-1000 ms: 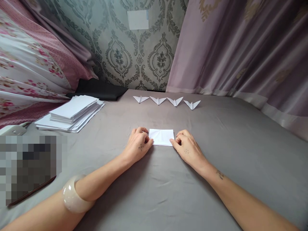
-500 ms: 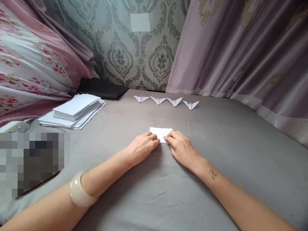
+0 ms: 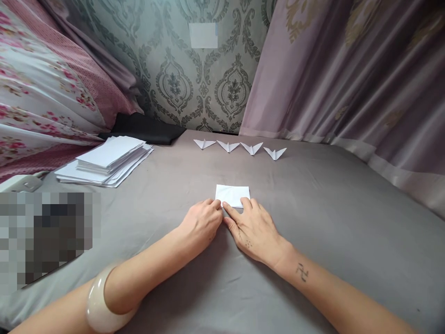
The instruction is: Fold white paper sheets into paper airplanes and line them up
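Pressing down on a folded white paper (image 3: 232, 195) w/ both hands, near its front edge, mid-bed on the grey sheet (image 3: 313, 222). Left hand (image 3: 203, 224) sits at the paper's near-left corner, fingers curled, tips touching the edge; not gripping anything. Right hand (image 3: 255, 228) lies flat just beside it, fingers spread & extended, index tip on the paper's near edge, middle finger on its right part. Hands touch each other at the thumbs. Paper lies flat, rectangular, approx centred betw. the arms. White bangle (image 3: 100, 301) on left forearm, near bottom. Far side: row of four folded paper planes (image 3: 239, 147), well apart from the hands. Far left: stack of white sheets (image 3: 107, 161), black cloth (image 3: 146, 129) behind it. Floral pillow (image 3: 45, 102) left, pink curtain (image 3: 347, 74) right, patterned wallpaper (image 3: 198, 88) at back.
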### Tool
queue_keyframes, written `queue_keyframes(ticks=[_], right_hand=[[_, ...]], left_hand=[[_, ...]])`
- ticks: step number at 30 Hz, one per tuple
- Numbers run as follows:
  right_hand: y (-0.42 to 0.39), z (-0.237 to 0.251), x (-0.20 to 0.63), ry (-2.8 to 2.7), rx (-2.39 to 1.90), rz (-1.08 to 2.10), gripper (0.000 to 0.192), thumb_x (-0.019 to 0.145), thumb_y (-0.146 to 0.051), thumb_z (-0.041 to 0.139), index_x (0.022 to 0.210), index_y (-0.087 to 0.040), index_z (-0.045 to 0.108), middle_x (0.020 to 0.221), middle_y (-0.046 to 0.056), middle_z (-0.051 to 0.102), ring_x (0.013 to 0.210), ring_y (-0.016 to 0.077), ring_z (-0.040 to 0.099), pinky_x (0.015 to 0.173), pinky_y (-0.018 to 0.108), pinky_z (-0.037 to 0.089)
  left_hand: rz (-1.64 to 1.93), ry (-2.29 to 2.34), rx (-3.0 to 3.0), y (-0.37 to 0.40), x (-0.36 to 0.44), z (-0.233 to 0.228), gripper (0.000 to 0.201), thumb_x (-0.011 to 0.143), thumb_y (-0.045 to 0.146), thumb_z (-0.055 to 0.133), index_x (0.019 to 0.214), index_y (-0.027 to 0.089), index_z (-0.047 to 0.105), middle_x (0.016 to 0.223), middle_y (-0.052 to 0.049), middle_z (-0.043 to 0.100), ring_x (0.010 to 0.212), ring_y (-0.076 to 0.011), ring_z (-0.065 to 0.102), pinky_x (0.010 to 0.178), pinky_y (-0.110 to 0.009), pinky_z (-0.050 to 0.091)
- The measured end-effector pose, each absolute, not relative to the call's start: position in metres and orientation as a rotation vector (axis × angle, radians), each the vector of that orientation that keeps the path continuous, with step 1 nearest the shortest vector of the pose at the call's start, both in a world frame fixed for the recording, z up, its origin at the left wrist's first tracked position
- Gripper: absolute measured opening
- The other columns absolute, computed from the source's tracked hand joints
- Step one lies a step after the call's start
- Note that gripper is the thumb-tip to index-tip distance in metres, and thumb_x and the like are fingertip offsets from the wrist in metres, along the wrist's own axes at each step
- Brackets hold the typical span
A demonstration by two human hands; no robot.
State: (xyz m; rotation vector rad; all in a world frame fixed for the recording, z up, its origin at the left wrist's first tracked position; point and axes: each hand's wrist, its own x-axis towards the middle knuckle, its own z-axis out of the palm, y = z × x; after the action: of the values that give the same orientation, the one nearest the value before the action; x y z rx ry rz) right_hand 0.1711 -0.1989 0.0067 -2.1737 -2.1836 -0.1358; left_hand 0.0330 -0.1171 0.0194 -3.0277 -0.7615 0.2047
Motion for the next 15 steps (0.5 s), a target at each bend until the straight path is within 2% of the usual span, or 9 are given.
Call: queue_keyframes(ticks=[8,15], right_hand=[[-0.205,0.007,0.178,-2.162,-2.219,-0.152,0.049,0.098,-0.043,0.031,0.132,-0.017,0.055,0.108,0.015,0.059,0.092,0.0264,0.052,0.075,0.037,0.044],[-0.209,0.013,0.185,-2.134,-2.276,-0.131,0.038,0.098,-0.037,0.035,0.109,-0.014,0.064,0.099,0.013,0.06,0.089,0.0246,0.055,0.068,0.034,0.044]], left_hand=[[0.047,-0.796,-3.022,-0.112,0.025,0.013,0.018,0.078,0.003,0.049,0.078,0.017,0.061,0.087,-0.008,0.063,0.077,-0.0203,0.057,0.065,-0.03,0.047],[0.117,-0.905,-3.029,-0.111,0.024,0.018,0.022,0.081,0.005,0.044,0.076,0.015,0.063,0.088,-0.01,0.063,0.078,-0.0227,0.058,0.059,-0.031,0.042]])
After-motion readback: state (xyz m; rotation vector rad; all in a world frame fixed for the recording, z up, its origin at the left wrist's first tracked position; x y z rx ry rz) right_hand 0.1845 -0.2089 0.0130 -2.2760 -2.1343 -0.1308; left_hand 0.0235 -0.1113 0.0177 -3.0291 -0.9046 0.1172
